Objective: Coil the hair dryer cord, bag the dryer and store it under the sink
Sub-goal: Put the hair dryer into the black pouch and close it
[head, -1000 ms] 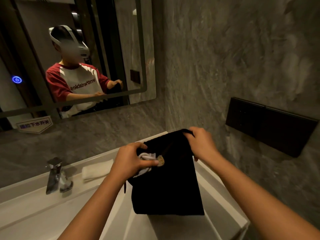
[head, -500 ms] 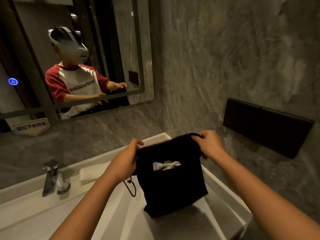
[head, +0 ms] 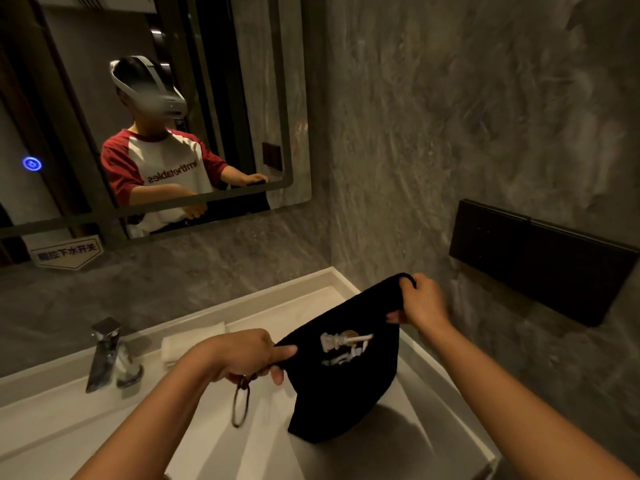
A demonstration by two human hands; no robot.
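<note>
A black drawstring bag with a white printed logo hangs over the white sink basin. My left hand pinches the bag's left top edge, and a dark drawstring loop dangles below it. My right hand grips the bag's right top corner, higher up. The bag's mouth is stretched taut and slanted between both hands. The hair dryer and its cord do not show; I cannot tell whether they are inside the bag.
A chrome faucet stands at the basin's back left, with a folded white towel beside it. A mirror covers the back wall. A black panel is mounted on the grey stone wall to the right.
My hands have spread apart along the bag's top edge. The left hand dropped lower and the right rose, so the bag now hangs slanted and the drawstring loop dangles free.
</note>
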